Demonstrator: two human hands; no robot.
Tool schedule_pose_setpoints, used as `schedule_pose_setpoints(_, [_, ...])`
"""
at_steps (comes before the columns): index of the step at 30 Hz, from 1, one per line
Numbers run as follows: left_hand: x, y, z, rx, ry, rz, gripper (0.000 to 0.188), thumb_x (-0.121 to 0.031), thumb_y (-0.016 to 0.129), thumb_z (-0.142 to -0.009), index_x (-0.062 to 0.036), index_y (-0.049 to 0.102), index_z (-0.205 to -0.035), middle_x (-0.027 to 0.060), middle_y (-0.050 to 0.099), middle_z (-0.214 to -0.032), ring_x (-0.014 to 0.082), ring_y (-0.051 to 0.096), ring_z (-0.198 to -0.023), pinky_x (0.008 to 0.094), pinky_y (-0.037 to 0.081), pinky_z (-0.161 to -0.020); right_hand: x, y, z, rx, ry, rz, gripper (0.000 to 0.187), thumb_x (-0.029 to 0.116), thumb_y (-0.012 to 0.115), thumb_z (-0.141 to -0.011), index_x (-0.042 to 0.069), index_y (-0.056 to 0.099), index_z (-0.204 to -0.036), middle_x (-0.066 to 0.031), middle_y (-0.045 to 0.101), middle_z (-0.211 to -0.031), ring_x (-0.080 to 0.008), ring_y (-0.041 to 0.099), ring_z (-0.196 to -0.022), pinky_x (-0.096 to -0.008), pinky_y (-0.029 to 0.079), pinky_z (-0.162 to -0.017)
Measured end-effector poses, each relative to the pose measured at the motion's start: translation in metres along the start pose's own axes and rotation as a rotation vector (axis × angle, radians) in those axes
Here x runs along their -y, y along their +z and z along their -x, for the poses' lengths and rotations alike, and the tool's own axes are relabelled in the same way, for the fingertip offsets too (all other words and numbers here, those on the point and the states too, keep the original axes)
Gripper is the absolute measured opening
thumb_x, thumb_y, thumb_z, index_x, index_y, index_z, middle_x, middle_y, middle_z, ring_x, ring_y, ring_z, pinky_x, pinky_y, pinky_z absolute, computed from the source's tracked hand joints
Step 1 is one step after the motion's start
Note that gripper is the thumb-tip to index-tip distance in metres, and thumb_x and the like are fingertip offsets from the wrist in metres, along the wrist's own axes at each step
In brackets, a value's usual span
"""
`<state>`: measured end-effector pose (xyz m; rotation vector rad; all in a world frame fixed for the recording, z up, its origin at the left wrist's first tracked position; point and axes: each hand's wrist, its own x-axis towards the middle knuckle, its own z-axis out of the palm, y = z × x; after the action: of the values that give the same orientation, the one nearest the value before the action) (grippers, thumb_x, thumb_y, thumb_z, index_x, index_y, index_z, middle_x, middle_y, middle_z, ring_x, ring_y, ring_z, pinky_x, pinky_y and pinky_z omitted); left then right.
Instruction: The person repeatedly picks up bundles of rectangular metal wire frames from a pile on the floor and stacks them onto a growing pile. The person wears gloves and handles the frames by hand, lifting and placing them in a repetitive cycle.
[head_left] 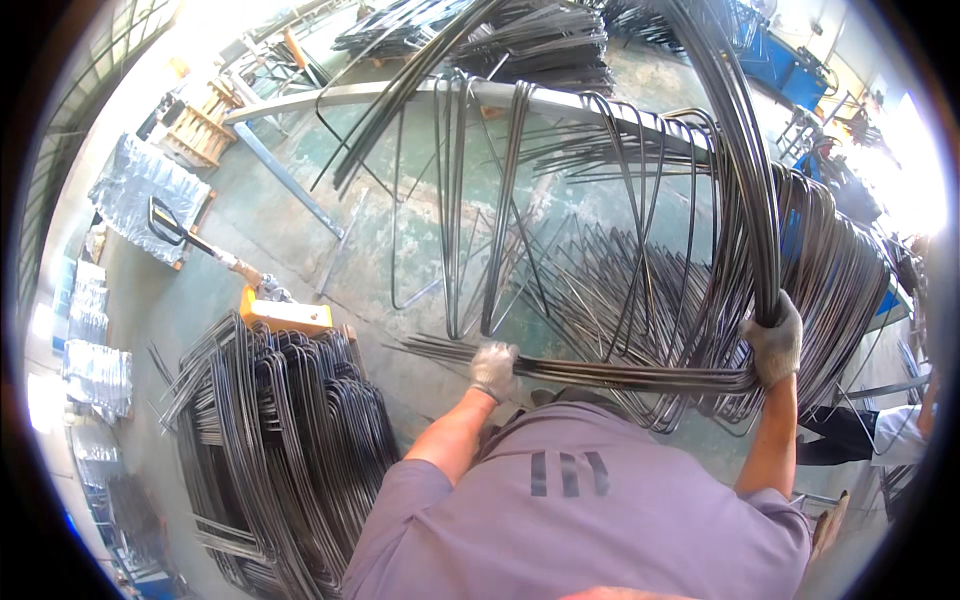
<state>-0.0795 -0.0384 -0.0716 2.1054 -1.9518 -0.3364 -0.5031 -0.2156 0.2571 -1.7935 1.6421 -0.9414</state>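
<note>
A bundle of dark bent metal rods [640, 377] lies across in front of my body. My gloved left hand [494, 370] is closed around its straight lower run, near the loose rod ends on the left. At the bundle's lower right corner, my gloved right hand [775, 342] grips the rods where they turn upward. From there they rise past the top of the view and come down again on the upper left. Just beyond the bundle, bent rod frames [505, 210] hang from a grey metal rail [560, 98]. Both palms are hidden.
A tall stack of bent rods [290, 450] stands at my left, with a yellow pallet jack [290, 312] behind it. Many more rod frames [830, 270] hang at the right. Another person's dark-trousered leg [840, 435] shows at the right edge. Rod piles [530, 45] lie at the back.
</note>
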Motion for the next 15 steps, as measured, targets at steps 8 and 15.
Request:
schedule_pose_setpoints(8, [0.026,-0.024,-0.013,0.222,0.064,0.336,0.035,-0.015,0.073,-0.090,-0.0078,0.076,-0.124,0.0180,0.076,-0.129,0.0357,0.072,-0.124,0.0472,0.057,-0.108,0.109,0.011,0.069,-0.001,-0.105,0.244,0.029,0.001,0.074,-0.078,0.001,0.065,-0.106,-0.0075,0.060,-0.078,-0.0172,0.051,-0.073,-0.0348,0.050,-0.070])
schedule_pose_setpoints(15, [-0.012,-0.181,-0.088,0.162,0.198,2.263,0.067,-0.052,0.072,-0.109,-0.0030,0.058,-0.153,0.0169,0.071,-0.141,0.0318,0.066,-0.136,0.0529,0.050,-0.121,0.130,0.068,0.114,0.323,-0.036,0.601,0.035,0.006,0.076,-0.082,0.004,0.065,-0.115,-0.0272,0.077,-0.101,-0.0487,0.076,-0.101,-0.0560,0.060,-0.088])
